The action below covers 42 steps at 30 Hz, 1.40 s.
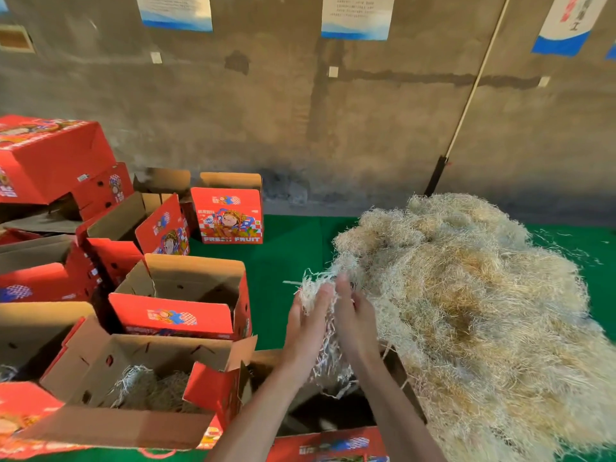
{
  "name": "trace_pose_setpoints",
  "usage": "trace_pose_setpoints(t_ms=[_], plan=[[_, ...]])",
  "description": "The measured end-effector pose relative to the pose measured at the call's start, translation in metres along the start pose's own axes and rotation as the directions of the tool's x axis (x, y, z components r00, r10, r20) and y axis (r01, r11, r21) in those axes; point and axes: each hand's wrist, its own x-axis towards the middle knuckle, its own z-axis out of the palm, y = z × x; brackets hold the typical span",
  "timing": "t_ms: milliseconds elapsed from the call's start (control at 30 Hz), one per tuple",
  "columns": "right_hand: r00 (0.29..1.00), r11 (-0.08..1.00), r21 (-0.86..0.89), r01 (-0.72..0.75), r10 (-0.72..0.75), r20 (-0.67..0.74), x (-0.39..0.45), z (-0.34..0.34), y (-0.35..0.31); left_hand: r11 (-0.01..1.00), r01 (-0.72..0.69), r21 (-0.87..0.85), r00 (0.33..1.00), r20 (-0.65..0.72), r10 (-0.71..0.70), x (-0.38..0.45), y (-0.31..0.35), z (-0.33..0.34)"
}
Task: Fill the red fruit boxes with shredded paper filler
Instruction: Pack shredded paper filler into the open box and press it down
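Observation:
A large pile of pale shredded paper filler (466, 295) lies on the green floor covering at the right. My left hand (308, 323) and my right hand (353, 315) grip a bunch of shredded paper (325, 338) between them at the pile's left edge, strands trailing down. Directly below my hands stands an open red fruit box (333, 438), its inside dark. To its left, an open red box (140, 388) holds some filler. Behind that one stands another open box (186, 295), with almost nothing in it.
More red fruit boxes (230, 215) stand and are stacked at the left, some open (126, 228), one lying tilted on top (50, 155). A grey wall with posters rises behind. A long pole (466, 105) leans against the wall. Green covering (286, 255) shows between boxes and pile.

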Motion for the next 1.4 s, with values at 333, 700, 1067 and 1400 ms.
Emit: trace_pose_setpoints(t_ms=[333,700,1067,1400], plan=[[0.990,0.995,0.063,0.077,-0.068,-0.127,0.014,-0.039,-0.002,0.844,0.110,-0.524,0.956,-0.176,-0.233,0.023,0.025,-0.043],[0.994,0.964,0.264,0.040,-0.012,-0.108,0.011,-0.038,0.010,0.863,0.200,-0.464,0.980,0.095,-0.176,0.020,0.023,-0.059],[0.963,0.978,-0.035,0.205,-0.208,-0.173,-0.006,0.013,-0.017,0.985,-0.171,0.009,0.946,-0.279,0.167,0.000,0.022,0.004],[0.955,0.997,0.076,0.003,0.020,-0.296,0.021,-0.060,-0.014,0.998,-0.030,-0.055,0.908,-0.418,0.005,0.037,0.044,-0.066]])
